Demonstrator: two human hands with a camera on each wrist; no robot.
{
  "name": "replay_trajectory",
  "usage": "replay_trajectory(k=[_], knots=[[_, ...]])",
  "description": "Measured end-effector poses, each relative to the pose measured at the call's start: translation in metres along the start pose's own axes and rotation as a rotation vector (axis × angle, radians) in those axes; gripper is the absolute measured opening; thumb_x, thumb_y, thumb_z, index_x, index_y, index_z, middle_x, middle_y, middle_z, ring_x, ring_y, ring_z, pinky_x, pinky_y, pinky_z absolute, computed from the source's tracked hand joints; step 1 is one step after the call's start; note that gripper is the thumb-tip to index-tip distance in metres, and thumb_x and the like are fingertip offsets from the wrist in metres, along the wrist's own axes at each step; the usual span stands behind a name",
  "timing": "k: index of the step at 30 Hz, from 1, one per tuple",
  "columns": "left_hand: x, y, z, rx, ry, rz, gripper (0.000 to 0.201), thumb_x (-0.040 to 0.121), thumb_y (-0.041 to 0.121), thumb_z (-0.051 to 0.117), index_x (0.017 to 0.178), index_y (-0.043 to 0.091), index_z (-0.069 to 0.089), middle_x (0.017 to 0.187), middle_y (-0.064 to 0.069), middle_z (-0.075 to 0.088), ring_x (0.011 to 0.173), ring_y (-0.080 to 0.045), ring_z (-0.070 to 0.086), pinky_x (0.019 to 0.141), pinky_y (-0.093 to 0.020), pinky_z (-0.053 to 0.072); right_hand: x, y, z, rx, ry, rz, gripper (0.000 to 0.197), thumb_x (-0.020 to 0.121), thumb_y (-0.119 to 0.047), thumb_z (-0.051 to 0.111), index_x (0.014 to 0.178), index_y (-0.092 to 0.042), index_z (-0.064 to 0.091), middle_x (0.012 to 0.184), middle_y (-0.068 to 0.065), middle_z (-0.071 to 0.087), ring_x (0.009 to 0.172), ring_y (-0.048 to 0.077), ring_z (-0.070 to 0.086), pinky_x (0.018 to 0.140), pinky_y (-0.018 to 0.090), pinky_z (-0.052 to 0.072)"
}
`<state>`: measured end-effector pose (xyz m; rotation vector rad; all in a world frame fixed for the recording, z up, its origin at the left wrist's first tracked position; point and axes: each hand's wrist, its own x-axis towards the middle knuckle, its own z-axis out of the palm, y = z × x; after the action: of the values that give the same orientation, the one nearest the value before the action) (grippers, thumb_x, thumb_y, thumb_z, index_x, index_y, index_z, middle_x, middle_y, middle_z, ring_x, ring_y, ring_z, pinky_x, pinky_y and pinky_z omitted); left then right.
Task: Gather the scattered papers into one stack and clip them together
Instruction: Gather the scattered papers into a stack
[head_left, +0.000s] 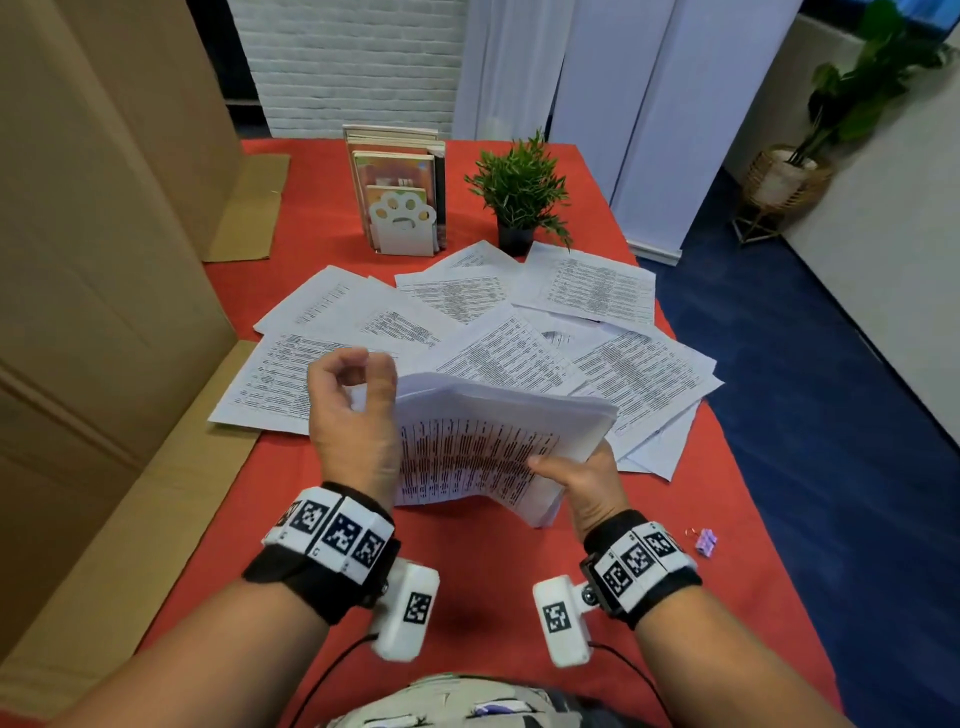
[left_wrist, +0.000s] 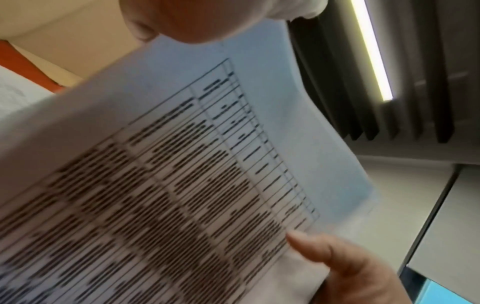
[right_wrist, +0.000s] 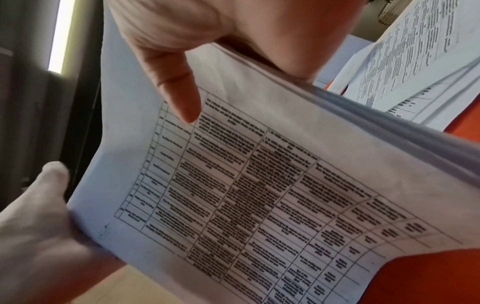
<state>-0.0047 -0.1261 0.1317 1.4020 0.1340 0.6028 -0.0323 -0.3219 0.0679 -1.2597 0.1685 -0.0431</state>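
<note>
So the thick stack of printed paper sheets (head_left: 483, 447) is sitting between both hands, near edge of the red-clothed table (head_left: 467, 571). Loose printed sheets (head_left: 519, 322) are lying spread behind it. Further back, the white paw-print book stand (head_left: 402, 218) is standing left of the small potted green plant (head_left: 519, 192). Small purple binder clip (head_left: 706, 541) is lying off right.
</note>
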Motion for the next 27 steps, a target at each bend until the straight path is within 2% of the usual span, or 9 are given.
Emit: replay_trajectory(k=[4, 10, 13, 15, 17, 20, 22, 24, 27], knots=[[0.005, 0.0, 0.006, -0.025, 0.008, 0.073, 0.009, 0.089, 0.015, 0.058, 0.094, 0.022, 0.055, 0.087, -0.003, 0.059, 0.074, 0.007, 0.055, 0.075, -0.008, 0.042, 0.002, 0.003, -0.002, 0.044, 0.029, -0.001, 0.045, 0.055, 0.006, 0.064, 0.099, -0.006, 0.065, 0.08, 0.005, 0.075, 0.079, 0.024, 0.07, 0.074, 0.04, 0.059], [-0.012, -0.028, -0.028, 0.069, -0.279, 0.331, 0.078, 0.076, 0.065, 0.055, 0.134, 0.024, 0.023, 0.112, -0.017, 0.049, 0.106, -0.022, 0.053, 0.096, -0.033, 0.043, 0.004, 0.01, -0.003, 0.04, 0.079, 0.046, 0.036, 0.062, 0.016, 0.065, 0.087, -0.009, 0.068, 0.074, 0.005, 0.075, 0.073, 0.025, 0.07, 0.074, 0.044, 0.058], [-0.018, -0.043, -0.035, 0.118, -0.338, 0.286, 0.099, 0.063, 0.055, 0.075, 0.138, 0.029, 0.016, 0.123, 0.008, 0.048, 0.109, -0.008, 0.054, 0.097, -0.026, 0.045, 0.009, 0.01, -0.003, 0.059, 0.118, 0.088, 0.031, 0.066, 0.021, 0.063, 0.077, -0.008, 0.068, 0.065, 0.004, 0.074, 0.062, 0.02, 0.07, 0.067, 0.037, 0.059], [-0.017, -0.048, -0.034, 0.023, -0.314, 0.04, 0.097, 0.06, 0.01, 0.084, 0.132, 0.03, 0.022, 0.116, 0.003, 0.048, 0.092, 0.003, 0.057, 0.08, -0.015, 0.05, 0.011, 0.011, -0.002, 0.03, 0.124, 0.078, 0.029, 0.059, 0.015, 0.068, 0.079, -0.007, 0.067, 0.064, 0.002, 0.073, 0.062, 0.018, 0.07, 0.067, 0.033, 0.059], [-0.01, -0.056, -0.034, 0.092, -0.304, -0.096, 0.093, 0.058, -0.017, 0.071, 0.122, 0.034, 0.028, 0.109, -0.009, 0.048, 0.086, -0.001, 0.058, 0.071, -0.019, 0.052, 0.012, 0.009, -0.002, 0.026, 0.107, 0.088, 0.029, 0.064, 0.015, 0.067, 0.083, -0.007, 0.067, 0.067, 0.003, 0.074, 0.065, 0.019, 0.071, 0.064, 0.033, 0.059], [-0.003, -0.072, -0.042, 0.257, -0.34, -0.152, 0.075, 0.056, -0.006, 0.056, 0.113, 0.039, 0.039, 0.099, -0.007, 0.056, 0.088, -0.011, 0.059, 0.071, -0.026, 0.051, 0.013, 0.009, -0.002, 0.003, 0.075, 0.1, 0.032, 0.063, 0.009, 0.068, 0.088, -0.011, 0.067, 0.076, 0.006, 0.076, 0.076, 0.028, 0.071, 0.071, 0.041, 0.059], [-0.003, -0.077, -0.039, 0.294, -0.377, -0.176, 0.061, 0.055, -0.002, 0.051, 0.114, 0.015, 0.052, 0.089, -0.005, 0.059, 0.073, 0.004, 0.055, 0.064, -0.016, 0.046, 0.013, 0.012, 0.0, 0.011, 0.101, 0.105, 0.034, 0.055, 0.004, 0.067, 0.086, -0.01, 0.068, 0.076, 0.007, 0.075, 0.077, 0.03, 0.071, 0.077, 0.048, 0.057], [-0.01, -0.076, -0.032, 0.278, -0.355, -0.213, 0.044, 0.056, 0.003, 0.049, 0.099, -0.005, 0.057, 0.077, -0.007, 0.057, 0.06, 0.004, 0.051, 0.06, -0.021, 0.046, 0.013, 0.015, 0.005, 0.005, 0.114, 0.106, 0.032, 0.054, 0.004, 0.065, 0.082, -0.011, 0.069, 0.072, 0.005, 0.075, 0.076, 0.031, 0.069, 0.079, 0.051, 0.055], [-0.018, -0.071, -0.028, 0.205, -0.309, -0.265, 0.027, 0.057, 0.005, 0.052, 0.082, 0.013, 0.06, 0.071, -0.005, 0.056, 0.057, 0.001, 0.051, 0.064, -0.031, 0.046, 0.011, 0.015, 0.012, 0.001, 0.1, 0.102, 0.038, 0.054, 0.003, 0.064, 0.088, -0.013, 0.069, 0.072, 0.002, 0.074, 0.082, 0.031, 0.066, 0.081, 0.05, 0.054]])
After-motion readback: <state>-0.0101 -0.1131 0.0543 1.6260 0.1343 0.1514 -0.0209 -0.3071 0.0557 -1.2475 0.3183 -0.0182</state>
